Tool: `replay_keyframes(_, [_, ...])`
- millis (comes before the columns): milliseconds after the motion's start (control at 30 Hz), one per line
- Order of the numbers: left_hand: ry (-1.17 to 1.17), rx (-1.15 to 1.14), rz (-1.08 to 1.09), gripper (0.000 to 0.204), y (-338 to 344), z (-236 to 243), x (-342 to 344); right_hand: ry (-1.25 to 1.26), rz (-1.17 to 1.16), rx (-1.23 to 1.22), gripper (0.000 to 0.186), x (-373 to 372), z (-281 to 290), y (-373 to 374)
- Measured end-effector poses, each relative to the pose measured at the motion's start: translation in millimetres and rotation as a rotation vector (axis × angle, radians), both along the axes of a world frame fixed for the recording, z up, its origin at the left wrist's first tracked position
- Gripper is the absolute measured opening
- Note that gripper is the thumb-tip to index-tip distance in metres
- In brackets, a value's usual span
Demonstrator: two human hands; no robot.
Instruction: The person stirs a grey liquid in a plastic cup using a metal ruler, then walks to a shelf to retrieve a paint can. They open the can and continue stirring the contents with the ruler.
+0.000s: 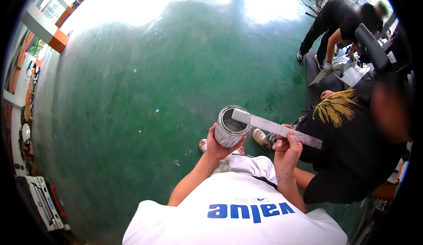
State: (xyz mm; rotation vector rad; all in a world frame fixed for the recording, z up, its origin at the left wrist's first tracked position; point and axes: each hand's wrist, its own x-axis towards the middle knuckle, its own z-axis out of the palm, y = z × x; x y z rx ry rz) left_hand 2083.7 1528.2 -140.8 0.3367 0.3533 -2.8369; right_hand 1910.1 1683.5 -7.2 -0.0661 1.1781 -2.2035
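My left hand point(214, 144) is wrapped round the lower left side of an open metal paint can point(225, 138), held out in front of my body. The can has pale smears on its outside and grey liquid inside. Between the thumb and fingers of my right hand point(288, 150) is a long flat stirring stick point(286, 131). Its far end is coated grey-white and lies over the can's opening and rim. The rest of the stick is stained and slants down to the right, past my fingers.
Close on my right is a person in a black shirt point(352, 113) with a gold pattern. Beyond, a gloved person in black point(341, 20) bends over white parts point(354, 73) near a dark mat point(313, 86). A white-and-orange pillar point(46, 29) stands far left on the green floor point(119, 99).
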Motion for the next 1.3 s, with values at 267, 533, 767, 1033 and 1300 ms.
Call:
replay_keyframes(267, [-0.001,0.013,0.004,0.076,-13,6,1,0.057,0.0,0.044,0.03,0,5,-23])
replay_keyframes(533, [-0.003,0.084,0.029,0.081,-26,6,3,0.097,-0.018,0.076,0.03,4,11,-36])
replay_keyframes(767, [-0.002,0.079,-0.017,0.08,-31,4,-9,0.145,-0.097,0.14,0.031,10,26,-34])
replay_keyframes(1033, [-0.037,0.047,-0.088,0.08,-24,10,-33,-0.086,-0.126,0.079,0.03,3,9,-17])
replay_keyframes(1300, [0.061,-0.016,0.068,0.082,-42,14,-40,-0.099,-0.096,0.094,0.027,-10,-5,-52])
